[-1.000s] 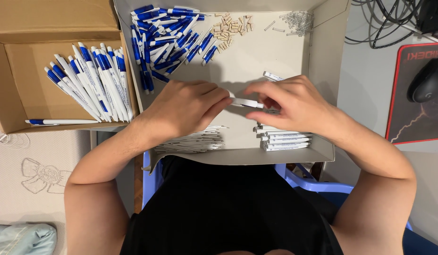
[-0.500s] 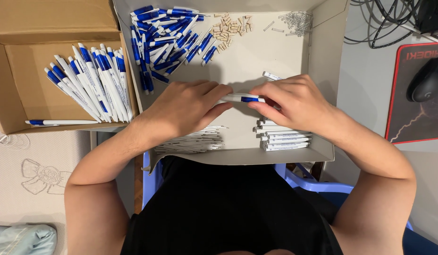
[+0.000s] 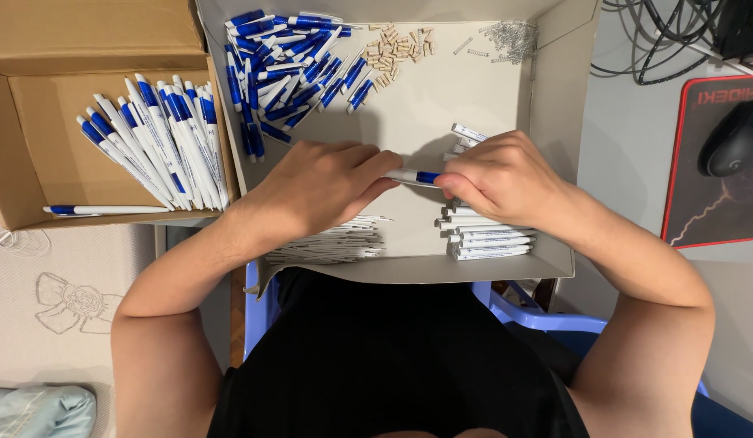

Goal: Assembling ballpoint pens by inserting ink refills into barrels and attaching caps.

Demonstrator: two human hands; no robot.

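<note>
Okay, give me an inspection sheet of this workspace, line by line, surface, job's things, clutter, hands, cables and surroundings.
Surface: shallow white cardboard tray on the lap, brown cardboard box to its left.
Job's things: blue and white pen held between both hands; blue pen parts, white barrels, thin refills, small beige pieces, springs in the tray; finished pens in the box.
Clutter: nothing seen.
Hands: left hand and right hand both grip the pen.
Cables: black tangle upper right.
Surroundings: mouse on mouse pad, blue plastic chair.
</note>
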